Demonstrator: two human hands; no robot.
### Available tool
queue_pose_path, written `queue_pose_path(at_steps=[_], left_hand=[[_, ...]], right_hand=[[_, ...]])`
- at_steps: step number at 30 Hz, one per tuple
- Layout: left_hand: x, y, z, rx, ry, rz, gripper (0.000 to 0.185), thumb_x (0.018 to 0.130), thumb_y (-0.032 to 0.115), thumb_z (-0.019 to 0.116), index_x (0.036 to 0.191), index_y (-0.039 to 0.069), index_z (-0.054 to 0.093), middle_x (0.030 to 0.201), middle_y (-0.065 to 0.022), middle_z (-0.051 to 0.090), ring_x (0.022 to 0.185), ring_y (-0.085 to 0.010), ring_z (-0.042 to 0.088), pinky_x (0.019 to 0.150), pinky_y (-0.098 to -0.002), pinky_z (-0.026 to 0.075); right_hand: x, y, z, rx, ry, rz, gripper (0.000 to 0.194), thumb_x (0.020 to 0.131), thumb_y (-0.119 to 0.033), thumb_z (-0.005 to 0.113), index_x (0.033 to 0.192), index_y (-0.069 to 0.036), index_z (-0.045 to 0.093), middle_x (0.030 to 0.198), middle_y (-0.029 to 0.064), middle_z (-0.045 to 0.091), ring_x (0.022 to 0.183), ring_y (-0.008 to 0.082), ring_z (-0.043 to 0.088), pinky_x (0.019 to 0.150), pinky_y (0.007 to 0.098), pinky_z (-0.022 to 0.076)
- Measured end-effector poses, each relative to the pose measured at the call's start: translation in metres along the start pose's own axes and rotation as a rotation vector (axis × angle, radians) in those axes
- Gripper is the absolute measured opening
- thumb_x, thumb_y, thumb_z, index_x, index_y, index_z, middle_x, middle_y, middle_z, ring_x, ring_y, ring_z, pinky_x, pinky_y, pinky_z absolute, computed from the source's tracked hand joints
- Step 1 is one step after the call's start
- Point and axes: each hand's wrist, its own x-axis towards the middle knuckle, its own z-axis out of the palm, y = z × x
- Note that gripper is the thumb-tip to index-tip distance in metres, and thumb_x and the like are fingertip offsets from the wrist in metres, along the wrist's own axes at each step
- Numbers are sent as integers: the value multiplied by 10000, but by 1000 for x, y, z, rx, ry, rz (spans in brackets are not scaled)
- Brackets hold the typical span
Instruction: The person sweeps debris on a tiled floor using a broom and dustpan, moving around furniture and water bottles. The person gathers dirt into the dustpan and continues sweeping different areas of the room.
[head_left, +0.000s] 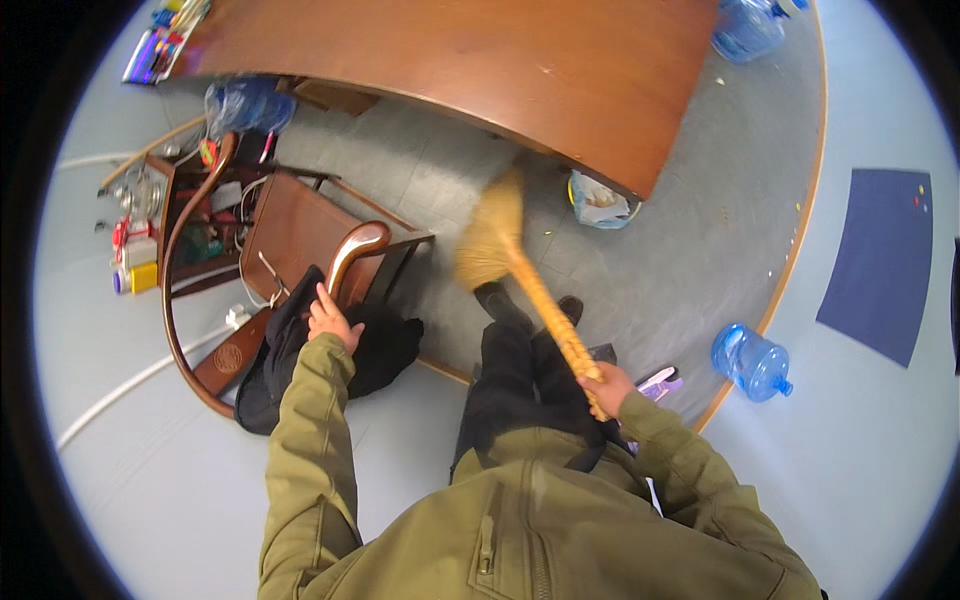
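Observation:
My right hand (611, 389) is closed around the handle of a straw broom (551, 300). The broom's bristle head (491, 229) is blurred and slants over the grey floor (634, 262), beside my shoe and short of the table. On the left, my left hand (332, 322) rests against a black garment (289, 352) that hangs over the arm of a wooden armchair (300, 232). Its fingers are spread a little near the curved armrest end. Whether they grip the cloth, I cannot tell.
A large wooden table (487, 60) spans the top, with a lined waste bin (600, 202) beneath its right corner. Empty-looking water bottles stand at the right wall (750, 364) and top right (746, 30). Behind the chair is a small cabinet (195, 217) with jars. Small scraps dot the floor.

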Motion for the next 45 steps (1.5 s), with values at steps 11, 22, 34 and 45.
queue_pose_path(at_steps=[11, 22, 34, 45], left_hand=[[18, -17, 16, 86, -65, 7, 1323, 738, 252, 877, 1582, 88, -128, 1400, -269, 362, 1201, -457, 541, 1037, -470, 466], [22, -16, 14, 79, -110, -15, 1348, 742, 276, 879, 1573, 87, -166, 1412, -284, 355, 1194, -485, 538, 1027, -501, 463], [21, -21, 17, 54, -52, 50, 1263, 771, 267, 856, 1586, 65, -87, 1333, -267, 408, 1132, -489, 570, 983, -514, 487], [36, -44, 9, -172, -63, 228, 916, 893, 77, 641, 1592, 59, 50, 1276, -294, 508, 1057, -455, 625, 927, -475, 514]], right_hand=[[105, 8, 4, -166, 98, 87, 426, 912, -387, 691, 1135, -28, 635, 789, 133, 657, 598, 250, 650, 511, 389, 527], [-60, 148, -157, 218, 348, 333, 404, 897, -279, 731, 1172, -2, 627, 796, 131, 639, 535, 241, 605, 432, 394, 494], [-72, 81, -249, 165, 628, 228, 257, 955, -286, 640, 1006, -36, 617, 622, 110, 561, 419, 227, 534, 352, 376, 425], [-148, 58, -115, 978, 125, 435, 409, 954, -370, 555, 1189, -41, 614, 758, 129, 612, 604, 196, 605, 510, 287, 522]])
